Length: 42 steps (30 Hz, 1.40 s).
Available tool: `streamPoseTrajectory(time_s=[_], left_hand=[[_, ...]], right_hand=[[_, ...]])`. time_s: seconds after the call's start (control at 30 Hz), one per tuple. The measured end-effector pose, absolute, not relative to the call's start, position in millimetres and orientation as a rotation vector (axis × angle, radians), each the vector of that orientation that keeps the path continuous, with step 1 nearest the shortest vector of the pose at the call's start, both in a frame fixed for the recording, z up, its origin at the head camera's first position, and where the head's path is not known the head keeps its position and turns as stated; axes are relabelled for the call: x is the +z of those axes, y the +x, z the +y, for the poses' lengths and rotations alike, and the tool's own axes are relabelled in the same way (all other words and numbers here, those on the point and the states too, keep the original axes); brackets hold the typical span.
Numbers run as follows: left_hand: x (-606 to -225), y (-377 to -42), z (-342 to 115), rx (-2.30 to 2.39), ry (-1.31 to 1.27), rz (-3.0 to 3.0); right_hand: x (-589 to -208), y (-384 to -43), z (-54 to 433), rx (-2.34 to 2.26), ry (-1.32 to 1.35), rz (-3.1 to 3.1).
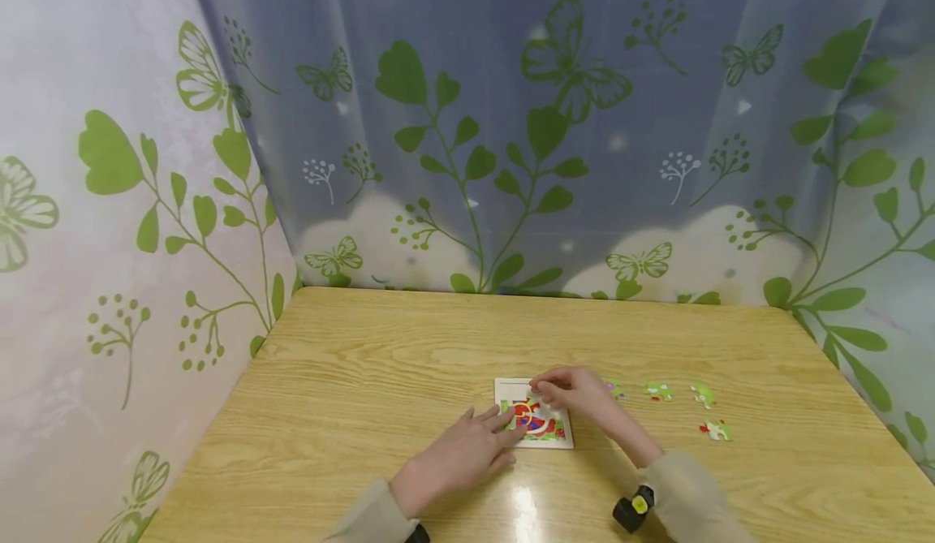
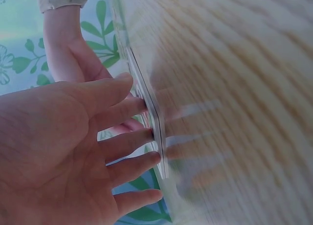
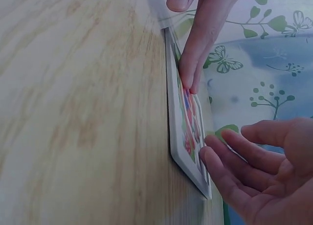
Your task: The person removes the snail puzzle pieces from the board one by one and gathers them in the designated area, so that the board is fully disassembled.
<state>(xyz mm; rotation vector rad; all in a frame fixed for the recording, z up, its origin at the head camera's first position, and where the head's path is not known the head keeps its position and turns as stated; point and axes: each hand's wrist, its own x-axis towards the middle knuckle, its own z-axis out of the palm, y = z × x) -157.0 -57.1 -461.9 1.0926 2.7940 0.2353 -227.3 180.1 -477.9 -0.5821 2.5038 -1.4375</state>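
Puzzle board (image 1: 509, 386): on the table (image 1: 351, 413), between my hands.
Left hand (image 1: 467, 447): eight o'clock, fingers spread on it; light pressure should steady it.
Right hand (image 1: 579, 394): two o'clock; whether pinching anything, I can't tell; gentle, low moves suit.
Loose pieces (image 1: 659, 392): three o'clock.

Wooden table (image 1: 329, 389), glossy, light-grained; blue-and-white curtain (image 1: 467, 7) behind, printed with green leaves (image 1: 402, 74), butterflies (image 1: 573, 60).

The person wears beige sleeves, the left sleeve (image 1: 374, 517) toward seven o'clock in the head view, the right sleeve (image 1: 694, 498) between four and five. Both the left hand (image 1: 467, 447) and right hand (image 1: 579, 395) are bare. A blocky black wrist device (image 1: 626, 515) at the right cuff bears a yellow spot (image 1: 640, 504) toward its two o'clock.
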Motion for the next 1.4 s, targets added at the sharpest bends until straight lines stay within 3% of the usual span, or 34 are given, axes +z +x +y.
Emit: streamPoseTrajectory(time_s=[0.53,1.4], left_hand=[[-466,-158,-56,0.2,1.091,2.81],[-463,-158,-56,0.2,1.095,2.818]], right_hand=[[-476,-225,172,-1.268,-0.529,2.652],[-479,-222,168,-1.527,-0.447,2.456]])
